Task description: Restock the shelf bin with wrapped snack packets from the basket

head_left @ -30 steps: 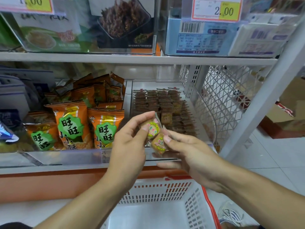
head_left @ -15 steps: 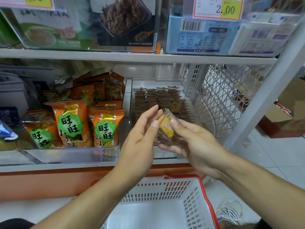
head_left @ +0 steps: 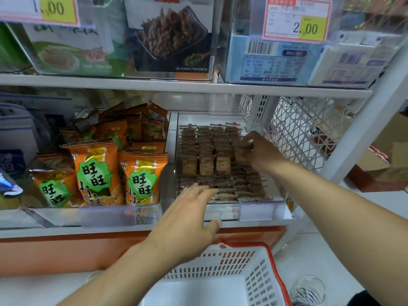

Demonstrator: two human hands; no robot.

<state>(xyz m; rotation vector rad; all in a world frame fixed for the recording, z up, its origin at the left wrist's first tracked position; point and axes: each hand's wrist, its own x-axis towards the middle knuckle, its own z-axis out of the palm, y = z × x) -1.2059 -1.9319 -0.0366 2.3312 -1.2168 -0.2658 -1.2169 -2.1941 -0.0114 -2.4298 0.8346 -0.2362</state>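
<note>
The clear shelf bin (head_left: 254, 212) on the lower shelf holds several rows of small brown wrapped snack packets (head_left: 205, 151). My right hand (head_left: 261, 152) reaches deep into the bin's right side, its fingertips pinched on a snack packet (head_left: 242, 145) among the rows; the spot is blurred. Fingers spread and holding nothing, my left hand (head_left: 187, 215) hovers at the bin's front wall. The white basket (head_left: 220, 272) with a red rim stands on the floor below my arms; the part of its inside that shows holds no packets.
A neighbouring bin holds orange snack bags (head_left: 97, 171) on the left. A white wire mesh panel (head_left: 304, 133) and slanted shelf upright (head_left: 364, 133) close the right side. Boxed goods fill the upper shelf (head_left: 176, 85). Cardboard boxes (head_left: 386, 173) sit on the floor.
Both hands held packets together in front of the bin. The right hand has since moved forward into the bin with a packet, and the left hand has let go and opened near the front wall.
</note>
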